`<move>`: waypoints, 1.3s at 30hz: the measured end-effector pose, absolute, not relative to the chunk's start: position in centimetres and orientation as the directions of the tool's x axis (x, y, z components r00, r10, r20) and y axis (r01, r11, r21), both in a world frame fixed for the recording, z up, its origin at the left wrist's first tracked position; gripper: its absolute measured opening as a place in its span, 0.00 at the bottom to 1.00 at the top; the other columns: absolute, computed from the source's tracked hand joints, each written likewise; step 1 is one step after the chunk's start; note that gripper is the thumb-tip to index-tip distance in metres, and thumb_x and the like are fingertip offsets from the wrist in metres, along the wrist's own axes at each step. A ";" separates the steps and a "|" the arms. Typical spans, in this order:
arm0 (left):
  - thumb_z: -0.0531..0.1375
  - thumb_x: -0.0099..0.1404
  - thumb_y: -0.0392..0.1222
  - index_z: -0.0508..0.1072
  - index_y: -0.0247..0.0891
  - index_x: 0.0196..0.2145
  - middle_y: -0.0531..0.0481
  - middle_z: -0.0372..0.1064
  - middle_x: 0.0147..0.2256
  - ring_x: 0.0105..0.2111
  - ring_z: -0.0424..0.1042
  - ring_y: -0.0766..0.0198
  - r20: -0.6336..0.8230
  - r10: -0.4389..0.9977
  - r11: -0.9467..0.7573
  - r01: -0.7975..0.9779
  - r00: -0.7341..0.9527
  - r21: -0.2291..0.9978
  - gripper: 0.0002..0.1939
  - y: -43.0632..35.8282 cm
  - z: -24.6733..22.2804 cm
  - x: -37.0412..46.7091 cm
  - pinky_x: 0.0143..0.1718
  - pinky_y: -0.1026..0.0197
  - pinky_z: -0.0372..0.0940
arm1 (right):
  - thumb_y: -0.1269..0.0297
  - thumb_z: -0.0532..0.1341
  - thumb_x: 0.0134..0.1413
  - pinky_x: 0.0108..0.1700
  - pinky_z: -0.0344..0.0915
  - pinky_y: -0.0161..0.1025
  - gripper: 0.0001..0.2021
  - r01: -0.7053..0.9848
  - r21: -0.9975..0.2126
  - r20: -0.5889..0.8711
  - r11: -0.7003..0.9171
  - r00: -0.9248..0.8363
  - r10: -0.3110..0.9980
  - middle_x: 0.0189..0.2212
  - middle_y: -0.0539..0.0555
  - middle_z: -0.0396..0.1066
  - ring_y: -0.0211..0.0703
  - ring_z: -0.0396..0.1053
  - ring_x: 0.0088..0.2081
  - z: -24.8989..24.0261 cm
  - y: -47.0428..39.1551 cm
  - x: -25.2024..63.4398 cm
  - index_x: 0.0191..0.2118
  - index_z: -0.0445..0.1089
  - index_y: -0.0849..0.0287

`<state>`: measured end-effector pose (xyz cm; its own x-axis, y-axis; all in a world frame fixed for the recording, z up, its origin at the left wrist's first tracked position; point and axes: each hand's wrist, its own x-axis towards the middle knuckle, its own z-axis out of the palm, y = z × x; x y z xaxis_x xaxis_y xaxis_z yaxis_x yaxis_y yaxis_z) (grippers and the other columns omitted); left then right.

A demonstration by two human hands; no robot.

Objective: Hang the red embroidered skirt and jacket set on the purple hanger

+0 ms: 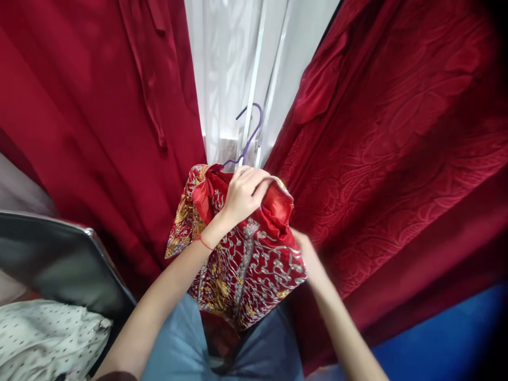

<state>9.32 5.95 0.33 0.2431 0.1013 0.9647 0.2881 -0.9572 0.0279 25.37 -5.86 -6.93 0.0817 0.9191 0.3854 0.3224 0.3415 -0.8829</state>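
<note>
A red blouse [262, 264] with silver and gold embroidery hangs in front of my legs, its shiny red lining showing at the neck. The hook of a purple hanger [257, 127] rises out of the neckline. My left hand [244, 193], with a thin red thread on the wrist, is closed over the top of the blouse, just below the hook. At the right side of the garment, my right hand [305, 246] touches the edge by the shoulder. Its fingers are hidden behind the cloth, so their grip does not show.
Red curtains [91, 106] drape on the left, and a patterned red curtain [397, 143] on the right. Between them is a white sheer curtain [222, 69]. A black chair back [51, 259] stands at the left, near a dotted white cloth [47, 338]. Blue flooring [440, 338] shows lower right.
</note>
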 end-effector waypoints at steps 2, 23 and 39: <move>0.53 0.74 0.39 0.74 0.39 0.36 0.53 0.77 0.33 0.34 0.71 0.65 0.956 0.129 -0.958 0.284 0.263 0.051 0.11 5.7 0.4 9.4 0.48 0.54 0.61 | 0.52 0.65 0.50 0.32 0.67 0.40 0.14 0.288 -0.904 0.372 0.315 0.170 0.912 0.23 0.50 0.70 0.42 0.66 0.27 -9.5 -6.6 25.1 0.26 0.67 0.56; 0.62 0.60 0.66 0.75 0.40 0.29 0.53 0.70 0.26 0.33 0.70 0.60 0.813 0.235 -0.926 0.376 0.532 0.022 0.24 4.0 0.5 9.5 0.62 0.38 0.51 | 0.61 0.59 0.61 0.43 0.68 0.40 0.14 0.615 -0.697 0.716 0.369 0.576 0.394 0.50 0.58 0.64 0.41 0.71 0.42 -6.4 -12.0 27.6 0.51 0.60 0.55; 0.55 0.71 0.56 0.69 0.41 0.19 0.56 0.55 0.18 0.29 0.63 0.62 0.937 0.217 -0.913 0.398 0.275 0.095 0.26 5.2 -1.8 11.9 0.54 0.45 0.59 | 0.53 0.56 0.63 0.35 0.61 0.37 0.12 0.634 -0.761 0.569 0.134 0.554 0.608 0.30 0.50 0.70 0.40 0.65 0.30 -9.3 -11.3 25.2 0.37 0.65 0.57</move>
